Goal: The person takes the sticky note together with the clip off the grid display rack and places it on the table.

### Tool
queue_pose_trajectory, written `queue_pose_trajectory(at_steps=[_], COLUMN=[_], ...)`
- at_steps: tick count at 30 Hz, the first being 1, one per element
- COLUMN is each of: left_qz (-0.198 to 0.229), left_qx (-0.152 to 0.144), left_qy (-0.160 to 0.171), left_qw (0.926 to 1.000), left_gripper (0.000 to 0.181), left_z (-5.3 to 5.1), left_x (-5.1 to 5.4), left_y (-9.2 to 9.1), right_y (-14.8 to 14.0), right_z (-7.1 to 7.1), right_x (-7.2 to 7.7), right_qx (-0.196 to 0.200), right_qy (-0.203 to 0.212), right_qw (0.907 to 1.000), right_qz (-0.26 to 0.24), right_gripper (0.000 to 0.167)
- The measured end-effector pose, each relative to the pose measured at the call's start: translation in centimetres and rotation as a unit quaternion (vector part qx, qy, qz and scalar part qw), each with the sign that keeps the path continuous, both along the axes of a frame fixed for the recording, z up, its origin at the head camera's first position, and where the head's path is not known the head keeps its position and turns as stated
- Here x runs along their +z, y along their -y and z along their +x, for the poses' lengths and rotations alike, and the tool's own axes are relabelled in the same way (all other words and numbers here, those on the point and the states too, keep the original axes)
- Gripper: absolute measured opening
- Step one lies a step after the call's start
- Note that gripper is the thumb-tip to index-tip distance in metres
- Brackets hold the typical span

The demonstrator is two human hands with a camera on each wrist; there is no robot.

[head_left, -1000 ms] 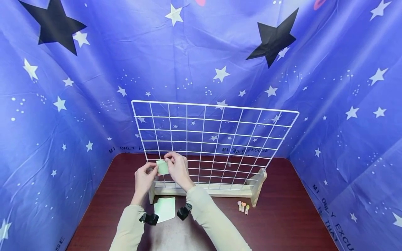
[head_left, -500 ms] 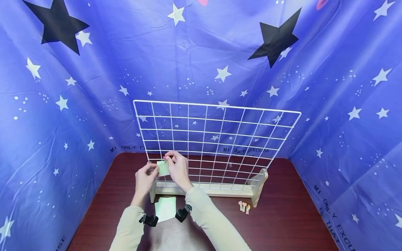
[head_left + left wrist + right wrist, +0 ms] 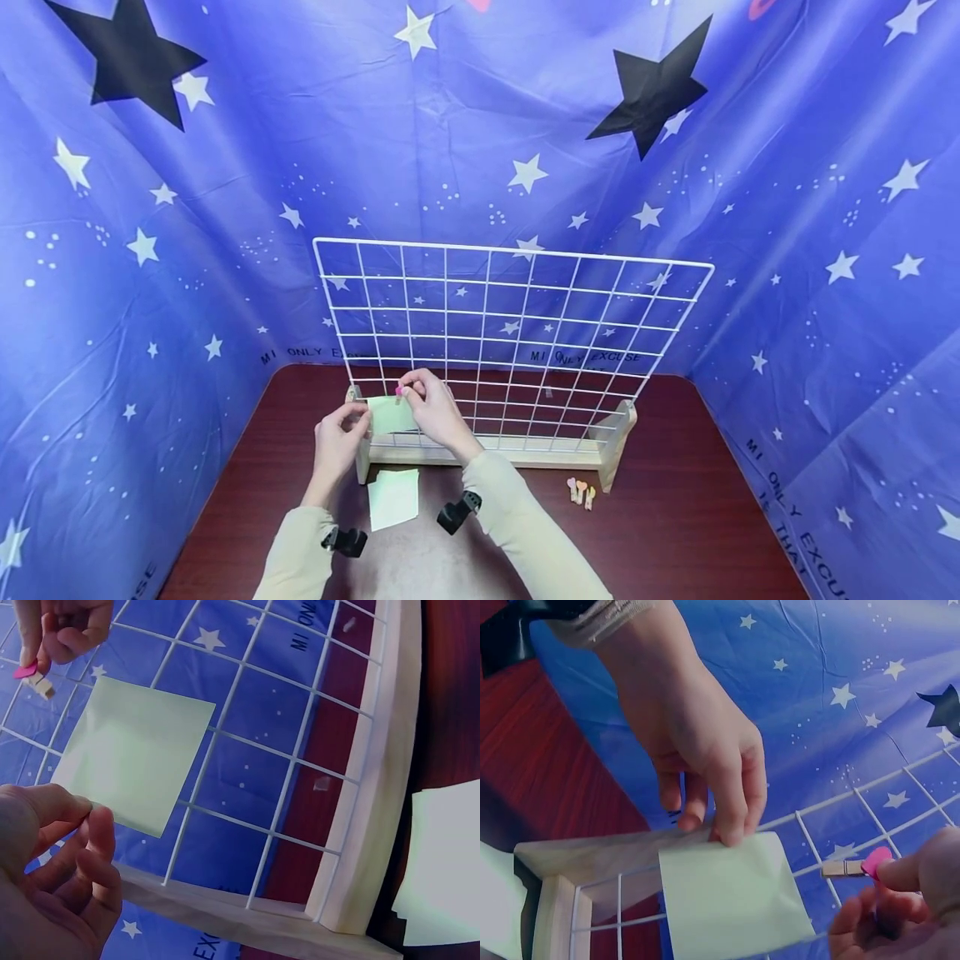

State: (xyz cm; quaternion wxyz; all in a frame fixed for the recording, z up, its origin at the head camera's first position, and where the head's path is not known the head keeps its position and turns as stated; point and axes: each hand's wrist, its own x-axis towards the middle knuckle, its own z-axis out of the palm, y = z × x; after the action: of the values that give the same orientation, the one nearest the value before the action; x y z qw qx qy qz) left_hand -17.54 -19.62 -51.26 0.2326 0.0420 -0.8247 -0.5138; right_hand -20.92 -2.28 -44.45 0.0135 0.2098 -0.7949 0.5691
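Note:
A pale green paper square [image 3: 139, 757] lies in front of the white wire grid [image 3: 517, 325], near its lower left. My left hand [image 3: 337, 437] pinches one edge of the paper between thumb and forefinger. My right hand [image 3: 438, 408] pinches a small wooden clothespin [image 3: 844, 868] by its pink heart end. In both wrist views the clothespin is apart from the paper, beside its edge. Whether the clothespin's tip touches a wire cannot be told.
The grid stands in a wooden base [image 3: 487, 454]. More pale green paper [image 3: 393, 500] lies on the dark red table [image 3: 690, 517] before it. Several clothespins [image 3: 581, 493] with coloured hearts lie at the right foot. A blue star-printed curtain [image 3: 465, 150] surrounds the table.
The paper has come slightly lower and shows wider in the head view. My left hand has shifted left and down; my right hand has moved right, with the pink-heart clothespin now more visible.

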Motion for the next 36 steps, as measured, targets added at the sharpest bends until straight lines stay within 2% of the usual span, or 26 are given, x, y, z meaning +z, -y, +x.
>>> queue_pose_trajectory(at_steps=[5, 12, 19, 28, 36], left_qz=[0.001, 0.004, -0.001, -0.004, 0.003], left_qx=[-0.002, -0.004, -0.006, -0.004, -0.014], left_qy=[0.015, 0.017, 0.015, 0.028, 0.029], left_qw=[0.9999, 0.9998, 0.9999, 0.9996, 0.9995], left_gripper=[0.005, 0.006, 0.003, 0.004, 0.005], left_z=[0.3, 0.6, 0.7, 1.0, 1.3], left_x=[-0.2, 0.0, -0.6, -0.8, -1.2], left_y=[0.1, 0.3, 0.7, 0.7, 0.7], right_y=[-1.0, -2.9, -4.3, -5.7, -7.1], right_z=[-0.2, 1.4, 1.2, 1.0, 1.1], right_x=[-0.5, 2.3, 1.4, 0.4, -0.4], right_qx=[0.030, 0.078, 0.079, 0.078, 0.074], right_qy=[-0.011, 0.017, 0.008, 0.025, 0.052], right_qw=[0.9995, 0.9963, 0.9966, 0.9962, 0.9947], right_qz=[0.003, -0.033, -0.024, -0.029, -0.048], right_gripper=[0.008, 0.015, 0.014, 0.013, 0.016])
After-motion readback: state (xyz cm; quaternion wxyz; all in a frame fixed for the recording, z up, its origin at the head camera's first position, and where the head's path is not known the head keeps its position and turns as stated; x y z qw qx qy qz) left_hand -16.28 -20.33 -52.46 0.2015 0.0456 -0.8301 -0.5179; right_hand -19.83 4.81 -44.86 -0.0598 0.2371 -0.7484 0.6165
